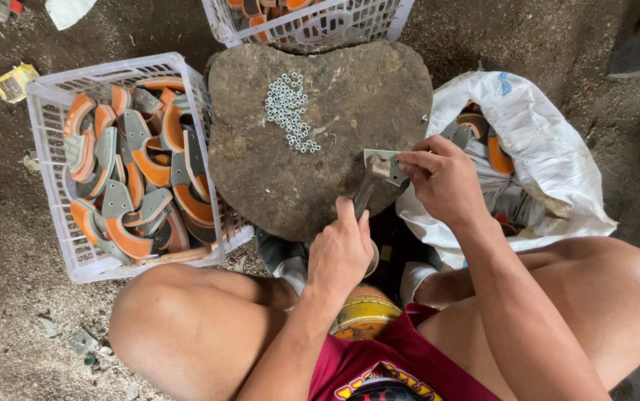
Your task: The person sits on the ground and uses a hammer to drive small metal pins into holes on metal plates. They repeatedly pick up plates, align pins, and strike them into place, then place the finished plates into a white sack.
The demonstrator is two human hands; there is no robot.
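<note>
on the near edge of the round, worn wooden block (320, 134), the right hand (442, 182) pinches a flat grey metal piece (383, 165) between fingertips. the left hand (340, 252) is clenched around a dark tool handle (363, 199) just below that piece. small silver nuts (289, 111) lie heaped mid-block; a white plastic crate (53, 171) of orange-grey curved parts stands left of it.

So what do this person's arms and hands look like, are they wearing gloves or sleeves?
No gloves and no sleeves: both forearms are bare to the elbow and beyond. The left hand and the right hand are bare too, with no ring, watch or wristband visible. The only clothing in view is a pair of maroon shorts with a yellow and white printed design.
</note>
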